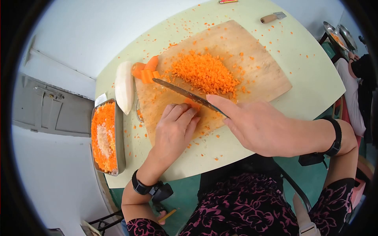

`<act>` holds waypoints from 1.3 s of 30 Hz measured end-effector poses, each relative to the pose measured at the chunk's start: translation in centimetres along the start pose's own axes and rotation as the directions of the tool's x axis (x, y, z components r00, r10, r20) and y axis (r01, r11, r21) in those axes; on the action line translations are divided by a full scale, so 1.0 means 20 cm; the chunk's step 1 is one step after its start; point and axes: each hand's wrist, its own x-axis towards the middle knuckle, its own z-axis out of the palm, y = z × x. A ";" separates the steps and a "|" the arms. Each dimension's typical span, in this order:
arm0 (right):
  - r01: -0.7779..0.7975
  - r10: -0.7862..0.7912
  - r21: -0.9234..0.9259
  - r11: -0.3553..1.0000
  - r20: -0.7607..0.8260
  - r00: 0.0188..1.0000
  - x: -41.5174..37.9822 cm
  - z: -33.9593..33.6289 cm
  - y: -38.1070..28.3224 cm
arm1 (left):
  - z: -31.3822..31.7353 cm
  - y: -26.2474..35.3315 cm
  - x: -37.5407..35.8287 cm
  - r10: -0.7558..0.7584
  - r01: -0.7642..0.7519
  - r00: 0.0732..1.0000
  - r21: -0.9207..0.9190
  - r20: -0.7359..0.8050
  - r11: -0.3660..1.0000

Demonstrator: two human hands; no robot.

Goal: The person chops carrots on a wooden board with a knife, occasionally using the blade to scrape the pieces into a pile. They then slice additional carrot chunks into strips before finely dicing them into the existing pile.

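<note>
My right hand (260, 128) is closed around the handle of a kitchen knife (179, 90), its blade pointing to the upper left over the cutting board (264, 74). Curled fingers of my left hand (175, 128) press on an orange carrot piece (193, 104), mostly hidden by the fingers and the blade. Just beyond the knife lies a heap of finely diced carrot (204, 72). Peeled carrot pieces (146, 70) rest at the board's left edge, close to the knife tip.
A peeled white radish (125, 86) lies left of the board. Beside it stands a metal tray (121, 149) of chopped carrot topped with something pale. A wooden-handled scraper (271, 17) is at the far right. Another person (356, 74) sits at the right, near metal bowls (334, 33).
</note>
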 end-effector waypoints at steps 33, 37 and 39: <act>0.036 -0.038 -0.266 0.963 -0.001 0.999 -0.09 0.01 -0.05 | 0.01 -0.03 0.00 0.114 -0.116 0.993 0.130 0.021 0.985; 0.047 -0.081 -0.370 0.928 -0.078 0.994 -0.11 0.08 -0.07 | 0.00 -0.03 0.01 0.098 -0.100 0.995 0.116 0.024 0.988; 0.042 -0.088 -0.406 0.913 -0.095 0.992 -0.11 0.10 -0.07 | 0.00 -0.03 0.02 0.094 -0.097 0.995 0.114 0.030 0.989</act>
